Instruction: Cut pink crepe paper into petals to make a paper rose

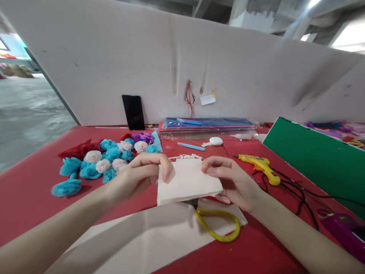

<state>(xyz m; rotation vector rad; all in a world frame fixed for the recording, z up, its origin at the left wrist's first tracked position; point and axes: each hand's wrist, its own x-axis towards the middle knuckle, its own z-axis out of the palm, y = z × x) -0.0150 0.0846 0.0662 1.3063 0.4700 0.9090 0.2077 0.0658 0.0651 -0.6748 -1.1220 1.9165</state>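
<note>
Folded pale paper [188,182] sits at the centre of the frame, held up between both hands above the red desk [234,260]. The left hand [137,175] has its fingers bent over the paper's upper left edge, pinching it; the right hand [238,182] pinches the right side, some fingers on top and others behind the lower right corner. Just below lies a larger pale sheet [142,239], with a yellow scissors handle [225,238] resting on it and reaching past its edge; the blades are mostly hidden. Behind the held paper are thin pale scraps [189,156] and a blue pen [191,146]. Blue, white, red and purple flowers [112,154] cluster at left, a yellow glue gun [255,159] lies at right, and a dark phone [133,112] leans against the white partition [119,57] in the upper left.
</note>
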